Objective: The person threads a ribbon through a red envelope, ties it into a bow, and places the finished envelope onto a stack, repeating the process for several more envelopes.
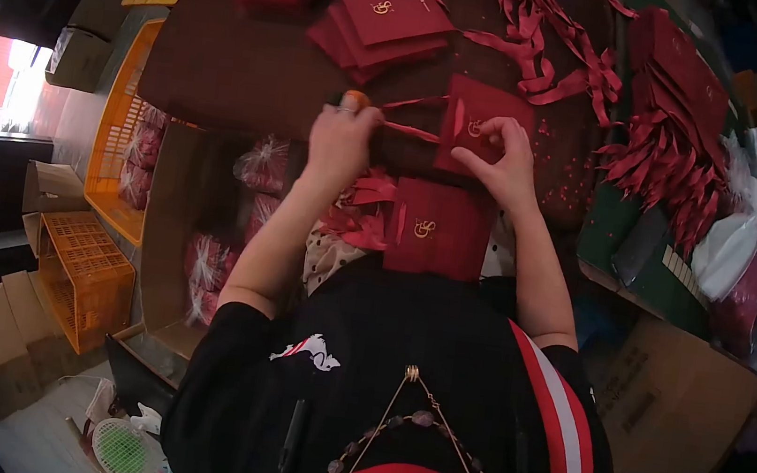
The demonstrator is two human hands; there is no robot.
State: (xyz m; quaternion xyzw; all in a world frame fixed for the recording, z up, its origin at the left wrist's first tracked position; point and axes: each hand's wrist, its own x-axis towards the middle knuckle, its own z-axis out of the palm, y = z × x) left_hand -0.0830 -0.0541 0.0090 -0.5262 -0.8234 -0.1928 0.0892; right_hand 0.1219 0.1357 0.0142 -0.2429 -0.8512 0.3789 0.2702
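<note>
A small red bag (454,142) with a gold logo lies on the dark brown table, its red ribbons (410,131) stretched out to the left. My left hand (342,136) is closed on the ribbon ends, with something orange at its fingertips. On the bag's right side rests my right hand (501,162), thumb and fingers bent round its edge. Nearer my body, a second red bag (439,230) lies with loose ribbons to its left. Beyond my hands sits a stack of flat red bags (396,14).
Loose red ribbons (539,44) lie at the far side. Ribboned bags (673,112) are piled at the right beside white plastic (736,210). An open cardboard box (176,231) with wrapped red bundles stands left, near orange crates (86,272). A large carton (673,415) stands lower right.
</note>
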